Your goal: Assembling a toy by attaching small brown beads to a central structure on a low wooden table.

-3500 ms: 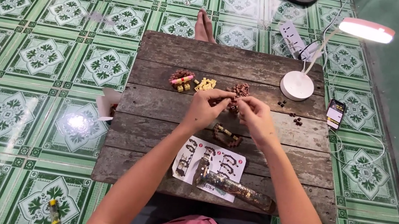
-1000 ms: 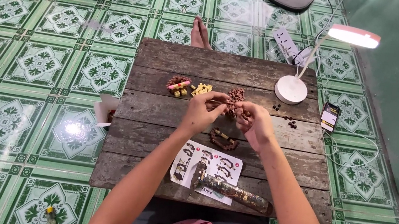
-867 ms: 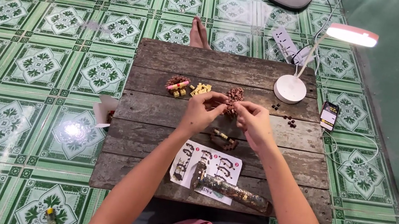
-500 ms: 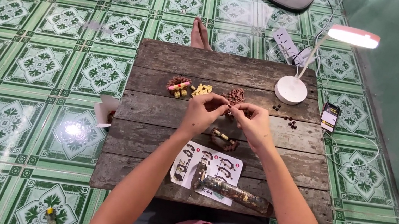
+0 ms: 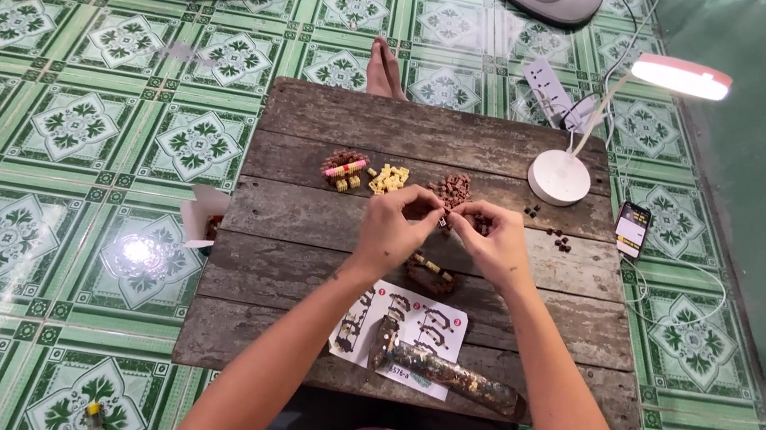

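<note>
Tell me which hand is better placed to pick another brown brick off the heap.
Probably the right hand: the heap of small brown bricks lies just above its fingertips. The left hand sits nearer the yellow bricks.

Both hands meet above the middle of a low wooden table [image 5: 301,223]. The left hand [image 5: 393,230] and right hand [image 5: 498,244] pinch a tiny piece between their fingertips, too small to make out. Just behind them lie a brown bead pile [image 5: 453,189] and a yellow bead pile [image 5: 389,179]. A printed sheet [image 5: 417,323] lies nearer the body, with a dark tube [image 5: 450,375] across it. A white lamp [image 5: 561,176] stands at the right.
</note>
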